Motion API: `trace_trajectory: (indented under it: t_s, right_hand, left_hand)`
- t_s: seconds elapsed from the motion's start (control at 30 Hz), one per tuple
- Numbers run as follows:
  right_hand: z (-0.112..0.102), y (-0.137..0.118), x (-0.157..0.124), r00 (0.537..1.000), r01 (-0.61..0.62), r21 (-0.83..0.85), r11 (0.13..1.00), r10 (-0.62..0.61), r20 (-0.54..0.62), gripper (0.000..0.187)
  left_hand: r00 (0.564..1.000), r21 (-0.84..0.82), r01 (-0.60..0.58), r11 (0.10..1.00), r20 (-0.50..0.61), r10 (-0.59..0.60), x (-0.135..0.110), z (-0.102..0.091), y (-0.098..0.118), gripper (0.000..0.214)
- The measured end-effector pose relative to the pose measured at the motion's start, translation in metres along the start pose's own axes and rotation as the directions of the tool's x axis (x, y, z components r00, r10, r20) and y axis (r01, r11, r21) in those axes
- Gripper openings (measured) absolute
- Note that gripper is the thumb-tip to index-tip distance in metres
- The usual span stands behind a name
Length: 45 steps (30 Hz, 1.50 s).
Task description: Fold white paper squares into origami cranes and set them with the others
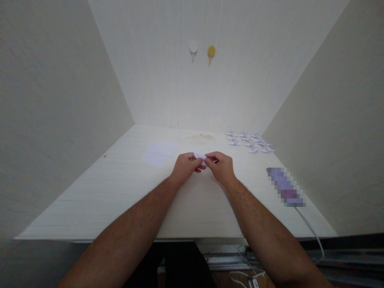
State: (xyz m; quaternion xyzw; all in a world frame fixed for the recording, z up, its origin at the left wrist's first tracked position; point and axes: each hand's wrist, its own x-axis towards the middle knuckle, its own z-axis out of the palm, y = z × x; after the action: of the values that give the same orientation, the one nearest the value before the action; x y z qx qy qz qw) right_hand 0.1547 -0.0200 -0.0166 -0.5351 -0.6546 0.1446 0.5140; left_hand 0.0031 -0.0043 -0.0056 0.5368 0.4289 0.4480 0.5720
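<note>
Between my two hands, above the middle of the white table, is a small piece of folded white paper (200, 156). My left hand (188, 165) pinches its left side with the thumb on top and fingers beneath. On the right edge, the thumb and fingertips of my right hand (220, 165) are closed on the same paper. My fingers cover much of it, so its exact folded shape is hard to make out. Several white paper cranes (253, 142) stand in rows at the table's back right. Flat white paper sheets (160, 152) lie to the left of my hands.
A blurred-out flat device (285, 187) lies at the right, with a white cable (310, 230) running over the table's front edge. Walls enclose the table (120, 192) at the back and sides. Two round hooks, white (193, 48) and yellow (211, 51), hang on the back wall.
</note>
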Motion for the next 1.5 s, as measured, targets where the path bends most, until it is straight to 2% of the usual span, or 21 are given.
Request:
trace_trajectory:
  t_s: [0.17,0.33,0.4,0.47,0.6,0.7,0.8,0.9,1.0,1.27,1.5]
  right_hand:
    - [0.0,0.002,-0.001,0.988,0.155,-0.102,0.983,-0.155,0.017,0.015]
    - [0.002,0.0,0.0,0.98,0.2,-0.144,0.969,-0.195,0.047,0.016]
    - [0.002,-0.002,0.0,0.988,0.156,-0.11,0.982,-0.156,0.009,0.012]
    - [0.002,-0.004,0.002,0.998,0.058,-0.036,0.998,-0.058,-0.016,0.008]
    - [-0.001,-0.005,0.005,0.989,-0.141,0.112,0.984,0.135,0.053,0.008]
    - [-0.003,-0.006,0.005,0.98,-0.183,0.079,0.98,0.175,0.096,0.008]
    - [-0.002,-0.008,0.003,0.99,-0.115,-0.062,0.991,0.12,0.071,0.007]
    - [0.0,-0.009,0.001,0.999,0.021,-0.189,0.982,-0.015,0.036,0.007]
    - [0.001,-0.007,-0.001,0.988,0.158,-0.239,0.958,-0.153,0.038,0.008]
    - [-0.002,0.0,0.0,0.922,0.386,-0.2,0.901,-0.367,0.125,0.014]
    - [-0.001,0.008,0.0,0.896,0.442,-0.066,0.894,-0.438,0.073,0.016]
  left_hand:
    - [0.998,-0.099,0.048,0.994,-0.044,-0.053,-0.001,0.004,-0.001,0.018]
    - [0.996,-0.106,0.06,0.993,-0.065,-0.067,0.0,0.003,-0.003,0.021]
    - [0.998,-0.066,0.031,0.997,-0.043,-0.034,0.001,0.002,-0.005,0.023]
    - [0.999,0.014,-0.016,1.0,-0.039,0.017,0.001,0.0,-0.005,0.023]
    - [0.994,0.202,-0.087,0.975,-0.052,0.099,0.0,-0.002,-0.004,0.02]
    - [0.996,0.261,-0.083,0.962,-0.02,0.091,-0.001,-0.003,-0.001,0.019]
    - [0.999,0.257,-0.045,0.965,-0.017,0.051,-0.002,-0.002,0.001,0.02]
    - [0.999,0.208,-0.024,0.978,-0.035,0.032,0.0,-0.001,-0.001,0.022]
    - [0.997,0.167,-0.012,0.986,-0.068,0.023,0.003,-0.002,-0.007,0.022]
    - [0.996,-0.062,0.047,0.997,-0.078,-0.051,0.006,-0.001,-0.01,0.019]
    - [0.994,-0.164,0.067,0.984,-0.07,-0.08,0.003,-0.001,-0.003,0.019]
